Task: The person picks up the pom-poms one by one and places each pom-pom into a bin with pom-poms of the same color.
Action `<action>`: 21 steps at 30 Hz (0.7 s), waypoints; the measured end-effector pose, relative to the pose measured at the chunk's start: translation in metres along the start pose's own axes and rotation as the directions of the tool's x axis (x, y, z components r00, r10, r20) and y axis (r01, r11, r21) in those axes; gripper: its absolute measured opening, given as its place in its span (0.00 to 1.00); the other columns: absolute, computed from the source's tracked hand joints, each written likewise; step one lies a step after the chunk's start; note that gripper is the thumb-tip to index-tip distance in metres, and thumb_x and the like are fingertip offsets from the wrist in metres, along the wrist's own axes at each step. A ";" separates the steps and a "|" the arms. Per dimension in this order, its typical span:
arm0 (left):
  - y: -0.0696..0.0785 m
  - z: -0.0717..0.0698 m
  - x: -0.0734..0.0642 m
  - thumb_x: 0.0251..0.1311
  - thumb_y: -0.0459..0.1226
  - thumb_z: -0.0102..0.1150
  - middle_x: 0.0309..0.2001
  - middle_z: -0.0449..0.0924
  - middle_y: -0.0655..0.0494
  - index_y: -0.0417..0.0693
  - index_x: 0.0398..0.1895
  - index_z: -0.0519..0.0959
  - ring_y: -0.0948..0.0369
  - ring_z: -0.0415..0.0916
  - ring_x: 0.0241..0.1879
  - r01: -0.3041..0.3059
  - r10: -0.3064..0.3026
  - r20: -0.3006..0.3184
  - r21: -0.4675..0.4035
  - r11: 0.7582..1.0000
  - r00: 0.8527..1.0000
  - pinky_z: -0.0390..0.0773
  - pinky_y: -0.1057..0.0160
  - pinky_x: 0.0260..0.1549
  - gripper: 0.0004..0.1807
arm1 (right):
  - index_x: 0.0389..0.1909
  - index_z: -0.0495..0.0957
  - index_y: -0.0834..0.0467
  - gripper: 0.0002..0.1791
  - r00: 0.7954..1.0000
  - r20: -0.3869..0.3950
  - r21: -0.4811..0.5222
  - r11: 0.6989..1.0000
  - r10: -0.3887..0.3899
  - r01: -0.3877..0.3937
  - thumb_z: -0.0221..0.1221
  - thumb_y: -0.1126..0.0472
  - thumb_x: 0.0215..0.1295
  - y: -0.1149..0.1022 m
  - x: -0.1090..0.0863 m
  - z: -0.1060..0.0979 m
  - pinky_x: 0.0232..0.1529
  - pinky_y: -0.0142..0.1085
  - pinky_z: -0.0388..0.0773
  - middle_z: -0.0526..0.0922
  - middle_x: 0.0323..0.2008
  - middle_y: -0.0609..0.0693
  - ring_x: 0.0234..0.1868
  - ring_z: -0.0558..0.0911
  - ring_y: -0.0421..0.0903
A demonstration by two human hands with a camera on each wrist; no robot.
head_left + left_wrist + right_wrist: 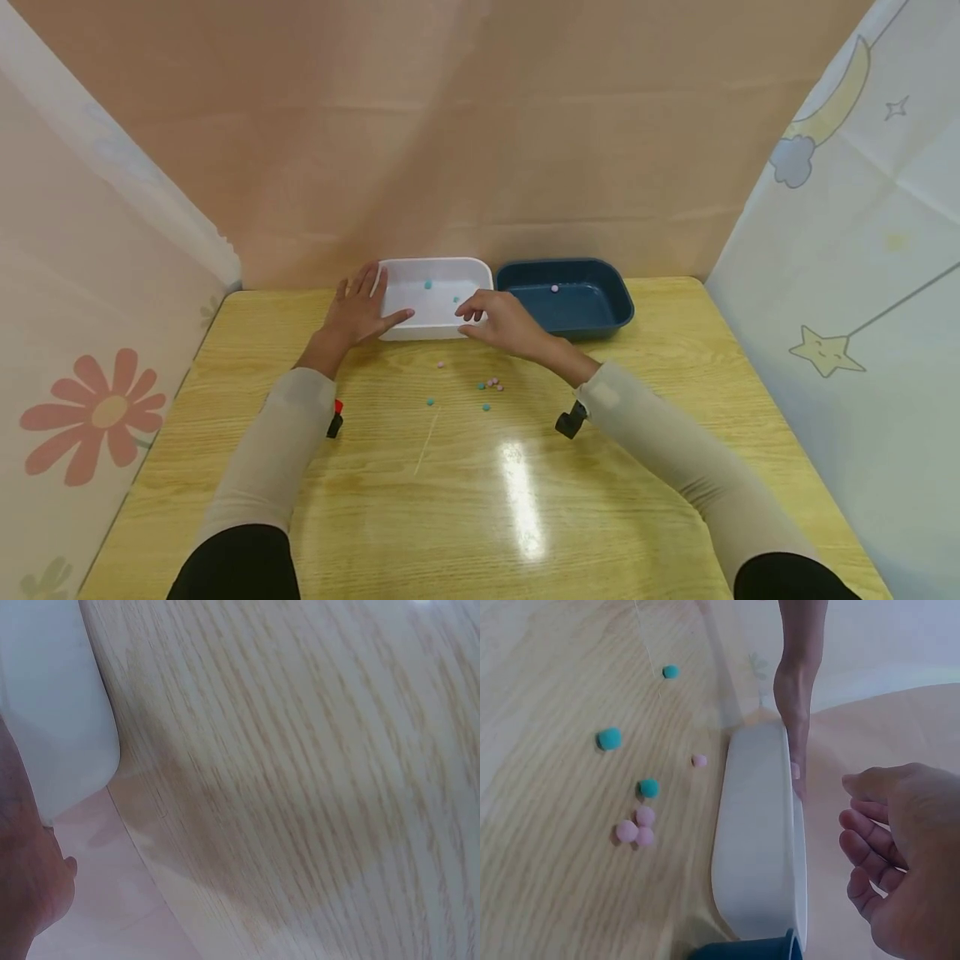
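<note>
My left hand [356, 312] rests on the left end of a white tray [408, 331], its fingers spread and its thumb over the front rim. Above the tray's right end is my right hand [504, 321], its fingers loosely bent and the thumb apart from them. Nothing shows between those fingers in the right wrist view. One small teal ball [428, 284] is in the white tray, and another teal ball [456, 299] appears close by the right fingertips. A pink ball [555, 288] sits inside the dark blue tray [592, 325].
On the wooden table [390, 500], in front of the trays, lie three teal balls [609, 739] and several pink balls [627, 831], three of them clustered. The two trays stand side by side near the back edge. A peach backdrop [480, 167] rises behind them, with patterned panels at both sides.
</note>
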State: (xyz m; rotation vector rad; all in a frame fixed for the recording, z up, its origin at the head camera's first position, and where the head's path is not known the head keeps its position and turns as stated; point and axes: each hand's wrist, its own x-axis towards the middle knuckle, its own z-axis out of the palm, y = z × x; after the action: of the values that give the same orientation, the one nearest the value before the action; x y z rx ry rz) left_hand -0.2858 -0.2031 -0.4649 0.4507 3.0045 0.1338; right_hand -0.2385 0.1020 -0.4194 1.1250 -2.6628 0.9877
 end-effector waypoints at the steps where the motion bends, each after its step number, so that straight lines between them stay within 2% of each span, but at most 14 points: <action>1: 0.000 0.000 0.000 0.71 0.72 0.38 0.87 0.29 0.40 0.39 0.86 0.36 0.44 0.28 0.86 0.000 0.000 -0.001 -0.002 1.000 1.000 0.36 0.35 0.80 0.59 | 0.47 0.88 0.63 0.12 1.000 0.006 0.003 1.000 0.002 -0.002 0.73 0.63 0.66 -0.001 -0.001 0.001 0.44 0.40 0.82 0.88 0.40 0.53 0.41 0.85 0.50; 11: -0.004 0.004 0.003 0.68 0.78 0.31 0.86 0.25 0.41 0.40 0.86 0.33 0.45 0.25 0.86 -0.002 0.002 0.020 -0.021 1.000 1.000 0.33 0.35 0.80 0.63 | 0.49 0.88 0.62 0.12 0.993 0.113 0.037 0.999 -0.025 0.021 0.73 0.63 0.66 -0.004 -0.014 0.021 0.46 0.42 0.84 0.89 0.42 0.53 0.43 0.86 0.49; 15: -0.005 0.005 0.003 0.68 0.77 0.31 0.86 0.25 0.42 0.40 0.86 0.33 0.46 0.24 0.86 -0.002 0.003 0.025 -0.028 1.000 1.000 0.33 0.35 0.80 0.63 | 0.50 0.88 0.63 0.13 0.985 0.171 0.068 0.998 -0.029 0.018 0.72 0.63 0.67 -0.005 -0.017 0.031 0.48 0.44 0.85 0.89 0.43 0.54 0.44 0.86 0.51; 21: -0.006 0.006 0.003 0.71 0.73 0.37 0.87 0.25 0.42 0.40 0.86 0.34 0.46 0.24 0.86 -0.003 0.003 0.015 -0.034 0.999 1.000 0.33 0.34 0.80 0.60 | 0.49 0.88 0.64 0.12 0.973 0.226 0.116 0.993 -0.034 0.008 0.71 0.64 0.67 -0.006 -0.019 0.044 0.49 0.46 0.85 0.88 0.44 0.55 0.44 0.86 0.51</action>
State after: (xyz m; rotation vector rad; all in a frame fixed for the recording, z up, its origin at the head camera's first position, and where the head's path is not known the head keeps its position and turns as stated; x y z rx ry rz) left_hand -0.2901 -0.2076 -0.4714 0.4505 2.9819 0.1806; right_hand -0.2135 0.0848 -0.4572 1.3647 -2.7928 1.0809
